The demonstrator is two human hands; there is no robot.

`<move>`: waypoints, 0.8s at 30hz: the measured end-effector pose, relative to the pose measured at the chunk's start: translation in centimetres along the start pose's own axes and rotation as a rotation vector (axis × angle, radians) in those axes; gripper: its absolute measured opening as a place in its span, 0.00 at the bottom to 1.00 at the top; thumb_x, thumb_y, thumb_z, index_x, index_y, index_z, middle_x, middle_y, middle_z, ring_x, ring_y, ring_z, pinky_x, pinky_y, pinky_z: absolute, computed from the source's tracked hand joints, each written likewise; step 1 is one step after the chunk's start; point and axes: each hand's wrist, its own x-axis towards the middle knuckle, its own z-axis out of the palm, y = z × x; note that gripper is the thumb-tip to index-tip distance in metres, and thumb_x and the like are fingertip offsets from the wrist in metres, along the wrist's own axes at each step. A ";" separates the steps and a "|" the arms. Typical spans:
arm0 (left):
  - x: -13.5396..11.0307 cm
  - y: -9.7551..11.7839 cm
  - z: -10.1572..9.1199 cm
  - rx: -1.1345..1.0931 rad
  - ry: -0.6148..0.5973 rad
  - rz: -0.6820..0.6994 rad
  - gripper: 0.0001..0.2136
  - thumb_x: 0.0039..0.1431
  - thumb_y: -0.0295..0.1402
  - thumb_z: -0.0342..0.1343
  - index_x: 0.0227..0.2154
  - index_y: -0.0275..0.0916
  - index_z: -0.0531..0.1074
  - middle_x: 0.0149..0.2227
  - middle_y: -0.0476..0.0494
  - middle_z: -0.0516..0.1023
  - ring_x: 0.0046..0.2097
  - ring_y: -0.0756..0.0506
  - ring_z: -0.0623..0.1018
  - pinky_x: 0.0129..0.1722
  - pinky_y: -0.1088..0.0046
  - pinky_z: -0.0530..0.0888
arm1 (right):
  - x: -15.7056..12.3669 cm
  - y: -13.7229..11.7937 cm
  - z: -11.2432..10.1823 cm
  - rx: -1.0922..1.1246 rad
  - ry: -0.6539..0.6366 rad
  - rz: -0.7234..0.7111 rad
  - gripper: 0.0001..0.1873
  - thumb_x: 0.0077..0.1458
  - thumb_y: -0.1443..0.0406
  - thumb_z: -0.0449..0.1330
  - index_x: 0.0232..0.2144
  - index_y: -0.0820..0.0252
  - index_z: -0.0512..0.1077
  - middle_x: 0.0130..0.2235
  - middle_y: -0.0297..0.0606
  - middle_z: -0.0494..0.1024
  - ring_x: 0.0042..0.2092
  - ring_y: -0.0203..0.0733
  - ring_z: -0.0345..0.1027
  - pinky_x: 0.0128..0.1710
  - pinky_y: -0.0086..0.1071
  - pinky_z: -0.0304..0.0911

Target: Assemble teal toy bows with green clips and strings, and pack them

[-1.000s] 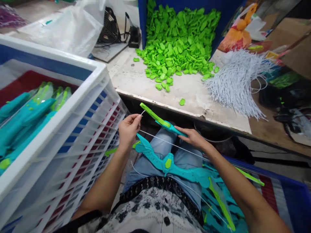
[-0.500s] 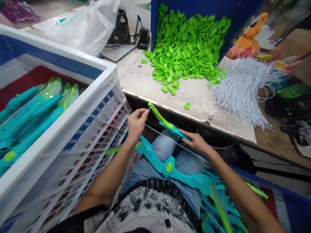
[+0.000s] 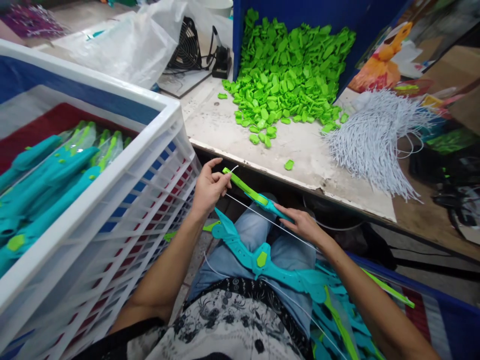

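My left hand (image 3: pixel 210 187) pinches at the green limb tip of a toy bow (image 3: pixel 273 207). A white string (image 3: pixel 262 218) runs from beneath those fingers to the lower right, and its short end sticks out past the tip. My right hand (image 3: pixel 302 223) is wrapped round the bow's teal section; its grip is partly hidden. Across my lap lies a second toy bow (image 3: pixel 240 245), teal with green limbs and a green piece at its middle. Its string hangs slack near my waist.
On my left stands a white basket (image 3: pixel 161 145) with teal-and-green toys (image 3: pixel 48 185). Small green pieces (image 3: pixel 285 75) spill from a blue bin (image 3: pixel 318 12) onto the table (image 3: pixel 210 120). White strings (image 3: pixel 378 135) lie at the right. More teal bows (image 3: pixel 337 315) sit by my right arm.
My left fingers have shifted down slightly at the limb tip, the index finger now lifted. The string's end now shows on the far side of the tip. The bow has turned slightly.
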 end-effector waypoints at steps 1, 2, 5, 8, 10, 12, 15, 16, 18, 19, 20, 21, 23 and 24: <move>0.0 0.1 -0.2 -0.008 -0.037 -0.014 0.17 0.50 0.36 0.61 0.43 0.37 0.67 0.19 0.54 0.71 0.16 0.56 0.63 0.16 0.81 0.59 | -0.1 -0.1 0.1 -0.023 -0.005 -0.003 0.27 0.62 0.59 0.50 0.62 0.50 0.54 0.43 0.40 0.77 0.43 0.42 0.72 0.43 0.35 0.68; -0.1 0.1 -0.5 -0.014 -0.060 -0.026 0.17 0.50 0.36 0.61 0.42 0.36 0.69 0.19 0.53 0.71 0.16 0.56 0.63 0.16 0.81 0.59 | -0.2 -0.2 0.0 -0.051 -0.010 -0.007 0.27 0.62 0.59 0.50 0.62 0.50 0.54 0.42 0.40 0.77 0.41 0.43 0.72 0.42 0.35 0.68; -0.4 0.0 -0.9 -0.037 -0.056 -0.051 0.14 0.50 0.38 0.62 0.36 0.35 0.72 0.18 0.52 0.70 0.17 0.56 0.63 0.16 0.81 0.60 | 0.6 -1.4 -1.1 -0.145 0.062 -0.025 0.26 0.60 0.56 0.52 0.60 0.53 0.60 0.42 0.44 0.76 0.42 0.46 0.70 0.42 0.40 0.67; -0.9 -0.2 -1.2 -0.060 -0.042 -0.063 0.13 0.49 0.38 0.62 0.36 0.36 0.72 0.18 0.52 0.70 0.17 0.56 0.63 0.16 0.81 0.60 | 3.8 -4.1 -2.9 -0.106 0.290 -0.093 0.23 0.60 0.56 0.53 0.56 0.54 0.65 0.45 0.46 0.73 0.46 0.48 0.66 0.46 0.43 0.65; -1.2 -0.2 -1.3 -0.063 -0.042 -0.069 0.13 0.49 0.38 0.62 0.36 0.36 0.72 0.18 0.52 0.70 0.17 0.56 0.63 0.17 0.81 0.60 | 7.2 -6.3 -4.0 0.040 0.413 -0.172 0.20 0.60 0.59 0.53 0.53 0.54 0.68 0.43 0.43 0.73 0.46 0.45 0.66 0.46 0.40 0.64; -1.6 -0.2 -1.4 -0.068 -0.044 -0.079 0.14 0.49 0.38 0.63 0.36 0.36 0.72 0.18 0.52 0.70 0.17 0.56 0.63 0.17 0.81 0.60 | 10.8 -8.5 -4.7 0.213 0.444 -0.244 0.17 0.59 0.60 0.56 0.50 0.55 0.71 0.39 0.40 0.73 0.42 0.41 0.67 0.43 0.36 0.65; -2.1 -0.1 -1.7 -0.084 -0.042 -0.090 0.14 0.49 0.38 0.63 0.36 0.36 0.72 0.18 0.52 0.70 0.17 0.56 0.63 0.17 0.81 0.60 | 14.9 -10.6 -5.1 0.374 0.386 -0.312 0.11 0.55 0.61 0.59 0.40 0.59 0.75 0.33 0.36 0.72 0.35 0.36 0.65 0.37 0.31 0.63; -2.2 -0.1 -1.9 -0.087 -0.040 -0.089 0.14 0.49 0.38 0.63 0.36 0.35 0.71 0.18 0.52 0.69 0.17 0.56 0.63 0.17 0.81 0.60 | 15.6 -11.1 -5.2 0.398 0.362 -0.329 0.09 0.55 0.62 0.60 0.36 0.60 0.75 0.32 0.36 0.71 0.34 0.35 0.64 0.36 0.30 0.62; -2.3 -0.1 -2.2 -0.083 -0.035 -0.091 0.14 0.50 0.39 0.62 0.37 0.36 0.71 0.18 0.53 0.69 0.17 0.56 0.62 0.17 0.80 0.61 | 16.2 -11.8 -5.3 0.421 0.330 -0.360 0.07 0.54 0.63 0.60 0.29 0.61 0.74 0.29 0.34 0.70 0.32 0.34 0.63 0.35 0.30 0.60; -2.3 -0.1 -2.3 -0.068 -0.036 -0.100 0.14 0.50 0.39 0.62 0.37 0.36 0.71 0.18 0.53 0.69 0.17 0.55 0.63 0.18 0.80 0.62 | 16.2 -12.2 -5.3 0.422 0.326 -0.375 0.07 0.54 0.64 0.59 0.27 0.61 0.73 0.28 0.34 0.69 0.32 0.34 0.62 0.34 0.30 0.59; -2.2 -0.1 -2.4 -0.038 -0.033 -0.107 0.14 0.50 0.39 0.62 0.38 0.37 0.71 0.19 0.53 0.69 0.18 0.55 0.64 0.19 0.79 0.64 | 16.0 -12.5 -5.3 0.414 0.329 -0.392 0.07 0.54 0.64 0.59 0.26 0.61 0.72 0.28 0.34 0.69 0.32 0.35 0.62 0.35 0.30 0.59; -2.1 -0.2 -2.5 0.017 -0.024 -0.101 0.14 0.49 0.39 0.62 0.37 0.38 0.71 0.20 0.53 0.70 0.19 0.54 0.66 0.20 0.78 0.66 | 15.9 -12.8 -5.2 0.400 0.334 -0.412 0.07 0.54 0.65 0.58 0.25 0.61 0.71 0.28 0.34 0.68 0.33 0.35 0.62 0.35 0.30 0.58; -1.9 -0.6 -2.3 0.188 0.030 -0.023 0.11 0.47 0.37 0.63 0.31 0.38 0.72 0.24 0.50 0.73 0.26 0.51 0.72 0.26 0.77 0.69 | 16.1 -12.9 -5.0 0.362 0.350 -0.445 0.08 0.53 0.66 0.57 0.23 0.61 0.68 0.28 0.33 0.67 0.33 0.36 0.61 0.36 0.31 0.57; -1.9 -0.8 -2.0 0.266 0.075 0.045 0.09 0.48 0.36 0.62 0.29 0.38 0.72 0.28 0.47 0.74 0.30 0.50 0.74 0.29 0.77 0.70 | 16.5 -12.6 -5.0 0.346 0.363 -0.447 0.07 0.53 0.66 0.57 0.23 0.60 0.67 0.28 0.33 0.67 0.33 0.36 0.60 0.36 0.31 0.57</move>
